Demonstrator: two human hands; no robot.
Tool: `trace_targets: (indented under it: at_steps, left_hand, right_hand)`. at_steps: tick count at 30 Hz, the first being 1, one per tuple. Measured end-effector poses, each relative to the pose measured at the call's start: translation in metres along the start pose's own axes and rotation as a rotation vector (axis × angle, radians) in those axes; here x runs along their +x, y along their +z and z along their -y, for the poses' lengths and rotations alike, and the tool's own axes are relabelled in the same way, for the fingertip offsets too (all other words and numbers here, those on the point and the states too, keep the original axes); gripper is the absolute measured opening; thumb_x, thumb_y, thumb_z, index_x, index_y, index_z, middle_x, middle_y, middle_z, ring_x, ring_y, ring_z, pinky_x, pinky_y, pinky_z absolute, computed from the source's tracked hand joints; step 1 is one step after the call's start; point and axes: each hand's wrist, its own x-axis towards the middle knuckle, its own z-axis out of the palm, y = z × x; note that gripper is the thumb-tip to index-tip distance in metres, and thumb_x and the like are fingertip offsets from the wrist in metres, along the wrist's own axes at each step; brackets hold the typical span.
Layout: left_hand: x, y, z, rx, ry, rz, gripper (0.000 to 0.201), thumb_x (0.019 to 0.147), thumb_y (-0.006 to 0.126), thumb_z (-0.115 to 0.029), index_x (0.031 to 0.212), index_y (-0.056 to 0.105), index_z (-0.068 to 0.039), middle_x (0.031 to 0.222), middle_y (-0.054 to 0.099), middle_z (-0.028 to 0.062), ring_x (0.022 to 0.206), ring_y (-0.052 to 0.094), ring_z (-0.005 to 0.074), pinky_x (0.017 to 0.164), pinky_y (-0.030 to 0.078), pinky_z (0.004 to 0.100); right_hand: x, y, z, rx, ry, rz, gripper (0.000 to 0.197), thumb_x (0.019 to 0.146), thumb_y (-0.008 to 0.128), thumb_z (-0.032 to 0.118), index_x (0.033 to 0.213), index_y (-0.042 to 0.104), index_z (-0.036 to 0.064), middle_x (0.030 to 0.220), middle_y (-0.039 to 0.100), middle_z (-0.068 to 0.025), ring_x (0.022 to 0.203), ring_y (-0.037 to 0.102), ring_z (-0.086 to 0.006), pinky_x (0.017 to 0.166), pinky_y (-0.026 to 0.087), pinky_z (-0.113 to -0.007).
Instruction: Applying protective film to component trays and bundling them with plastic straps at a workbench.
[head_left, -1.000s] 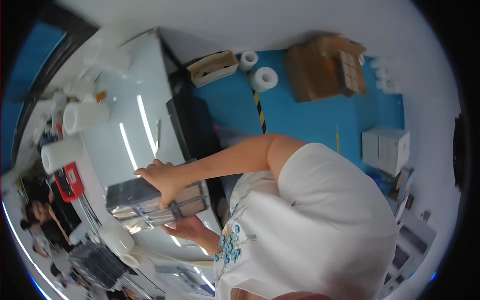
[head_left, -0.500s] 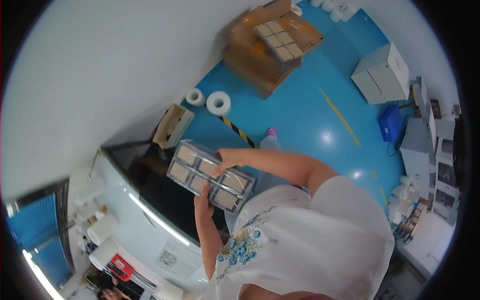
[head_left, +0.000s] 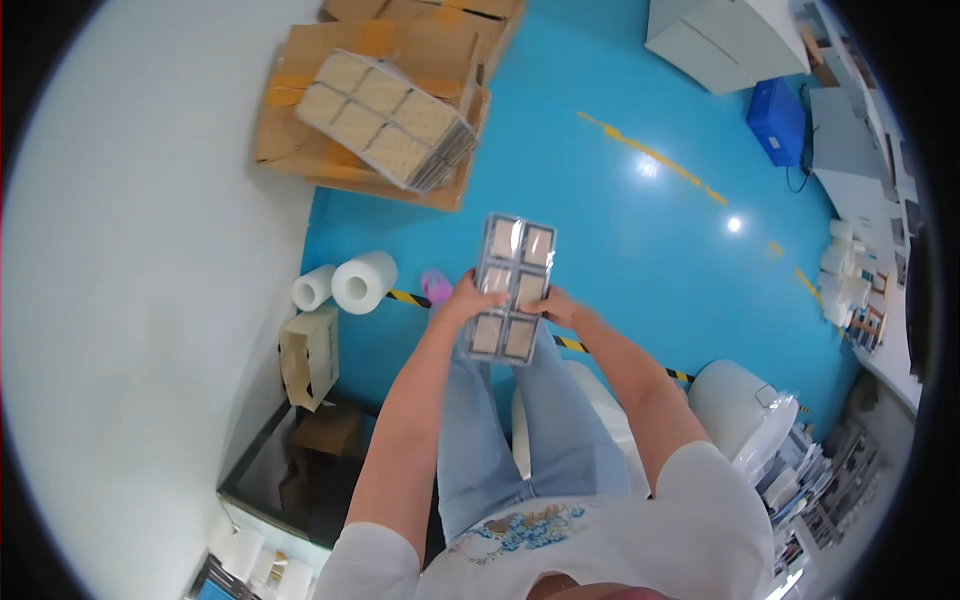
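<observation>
Both hands hold a clear plastic tray (head_left: 521,255) out in front of my legs, its long side pointing away from me. Several beige square pieces sit in its dark-edged compartments, in two columns. My left hand (head_left: 468,299) grips the left edge, thumb laid over the top. On the opposite edge my right hand (head_left: 560,306) is closed the same way. The fingers beneath the tray are hidden. Farther off to the left, a stack of similar trays (head_left: 380,112) rests on a brown cardboard box (head_left: 285,140).
White rolls (head_left: 364,282) and a small open carton (head_left: 310,358) stand by the left wall. Black-and-yellow tape (head_left: 408,298) crosses the blue floor. A blue bin (head_left: 777,122) and white cabinet (head_left: 715,40) are at the far right. Beside my right arm is a white rounded container (head_left: 735,405).
I have turned from the dark-topped table at left toward the cardboard box. The tray has swung from slanting to lengthwise, and my hands now grip its opposite sides.
</observation>
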Motion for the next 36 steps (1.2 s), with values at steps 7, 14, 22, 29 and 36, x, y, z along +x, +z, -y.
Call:
trace_targets:
  at_steps: [7,14,22,29,36]
  left_hand:
    - [0.227,-0.005,0.047,-0.010,-0.083,0.096,0.098,0.054,0.094,-0.025,0.136,0.045,0.002,0.130,0.057,0.0157,0.120,0.055,0.0266,0.099,0.046,0.0388]
    - [0.344,-0.002,0.126,-0.169,-0.195,0.158,0.081,0.062,0.090,-0.011,0.132,0.050,-0.003,0.124,0.062,0.0125,0.113,0.060,0.0250,0.094,0.050,0.0415]
    - [0.333,-0.016,0.164,0.312,-0.301,-0.166,0.103,0.071,0.085,-0.036,0.146,0.026,0.005,0.143,0.044,0.0227,0.132,0.045,0.0323,0.108,0.038,0.0391]
    - [0.121,-0.022,0.157,0.114,-0.461,-0.161,0.026,0.086,0.068,-0.025,0.104,0.069,-0.006,0.103,0.069,0.0077,0.101,0.062,0.0185,0.090,0.048,0.0350]
    - [-0.034,-0.096,0.046,0.224,0.013,-0.785,0.016,0.089,0.062,-0.014,0.102,0.064,-0.005,0.093,0.067,0.0080,0.089,0.064,0.0193,0.081,0.051,0.0329]
  right_hand:
    - [0.169,-0.113,-0.002,0.129,-0.180,-0.189,0.075,0.072,0.084,0.008,0.137,0.046,0.0005,0.132,0.058,-0.0117,0.125,0.052,-0.0244,0.109,0.037,-0.040]
    - [0.293,-0.198,-0.023,-0.117,-0.179,-0.374,0.088,0.063,0.091,0.020,0.134,0.045,-0.0062,0.129,0.058,-0.0159,0.121,0.052,-0.0256,0.107,0.038,-0.038]
    - [0.318,-0.163,-0.037,-0.110,-0.227,-0.486,0.086,0.067,0.088,0.028,0.134,0.045,-0.0052,0.122,0.062,-0.0191,0.114,0.058,-0.0284,0.096,0.047,-0.039]
    - [0.214,-0.104,-0.059,-0.394,0.052,-0.410,0.024,0.086,0.068,0.023,0.095,0.070,0.0011,0.088,0.068,-0.0056,0.075,0.059,-0.0119,0.060,0.048,-0.030]
    - [0.103,0.028,0.072,0.131,-0.100,-0.283,0.029,0.094,0.060,0.028,0.110,0.063,0.0046,0.100,0.067,-0.0056,0.084,0.060,-0.0122,0.076,0.049,-0.027]
